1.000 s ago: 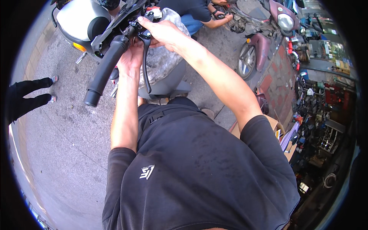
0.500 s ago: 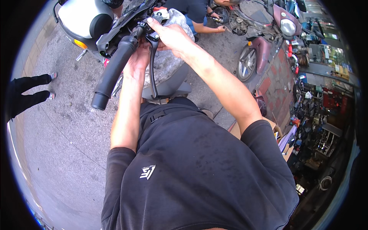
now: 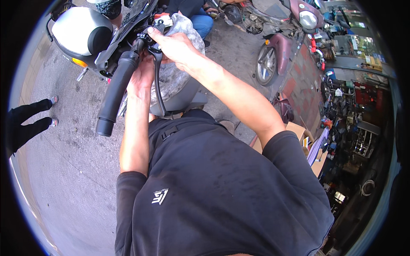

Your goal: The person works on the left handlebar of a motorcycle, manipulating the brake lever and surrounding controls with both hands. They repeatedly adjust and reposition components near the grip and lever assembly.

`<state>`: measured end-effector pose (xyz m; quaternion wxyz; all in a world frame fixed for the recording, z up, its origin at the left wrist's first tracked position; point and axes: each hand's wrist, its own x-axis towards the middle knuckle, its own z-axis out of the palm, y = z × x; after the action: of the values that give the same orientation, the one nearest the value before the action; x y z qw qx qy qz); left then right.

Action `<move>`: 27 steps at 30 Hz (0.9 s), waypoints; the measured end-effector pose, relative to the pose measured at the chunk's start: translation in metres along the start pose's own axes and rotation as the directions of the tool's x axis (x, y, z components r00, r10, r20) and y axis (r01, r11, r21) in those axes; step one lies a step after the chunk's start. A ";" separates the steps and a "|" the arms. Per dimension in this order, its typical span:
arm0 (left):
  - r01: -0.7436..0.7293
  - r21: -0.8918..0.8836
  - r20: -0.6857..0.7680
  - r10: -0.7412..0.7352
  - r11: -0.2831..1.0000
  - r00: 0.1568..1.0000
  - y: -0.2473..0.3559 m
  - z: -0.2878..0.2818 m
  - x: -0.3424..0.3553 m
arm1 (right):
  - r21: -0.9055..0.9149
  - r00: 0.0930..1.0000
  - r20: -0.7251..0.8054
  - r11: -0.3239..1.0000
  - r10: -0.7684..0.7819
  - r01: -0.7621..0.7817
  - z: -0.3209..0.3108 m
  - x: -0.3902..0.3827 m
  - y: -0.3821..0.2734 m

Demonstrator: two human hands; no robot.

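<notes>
- The right hand (image 3: 177, 47) is grasping the lever bracket (image 3: 147, 40) at the inner end of the handlebar: its thumb lies on top, and the other fingers go behind and out of sight.
- The left hand (image 3: 140, 80) is raised under the bar, between the grip and the lever, palm partly showing — its fingers are hidden, so I cannot tell whether they are clenched or loose.
- The black rubber grip (image 3: 116, 91) slants down and to the left from the bracket, with neither hand around it.
- The black lever (image 3: 157, 81) hangs from the bracket toward the person's waist, in front of a seat (image 3: 173, 81) with a mottled grey cover.
- Left of the grip stands a scooter panel (image 3: 74, 32), white with a black patch, and an orange light (image 3: 79, 62) sits below it.
- Beyond the seat, another person's knee in blue jeans (image 3: 200, 25) is bent over the pavement.
- Farther right is a maroon scooter fender (image 3: 284, 55) with its spoked wheel (image 3: 267, 64) just beside it.
- A cardboard box (image 3: 294, 128) sits near the right elbow — partly hidden by the arm.
- At the far left, a bystander's dark trousers (image 3: 32, 113) show.
</notes>
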<state>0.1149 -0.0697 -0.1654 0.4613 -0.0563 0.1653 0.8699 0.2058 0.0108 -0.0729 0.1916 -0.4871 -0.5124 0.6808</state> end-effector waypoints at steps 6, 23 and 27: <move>-0.002 -0.019 -0.086 0.000 1.000 0.996 -0.002 -0.004 0.007 | 0.055 0.999 0.018 0.998 0.027 -0.028 0.000 0.004 0.001; 0.021 -0.053 -0.130 -0.027 0.998 0.991 0.004 -0.013 0.014 | 0.008 0.998 0.044 0.999 0.041 -0.041 -0.002 0.004 0.006; 0.068 -0.100 -0.081 -0.076 0.993 0.994 0.008 -0.019 0.015 | 0.042 0.997 0.058 0.998 0.041 -0.044 -0.003 0.003 0.005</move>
<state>0.0989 -0.0682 -0.1854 0.4817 -0.1215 0.1403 0.8565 0.2080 0.0123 -0.0782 0.1729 -0.4742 -0.4923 0.7092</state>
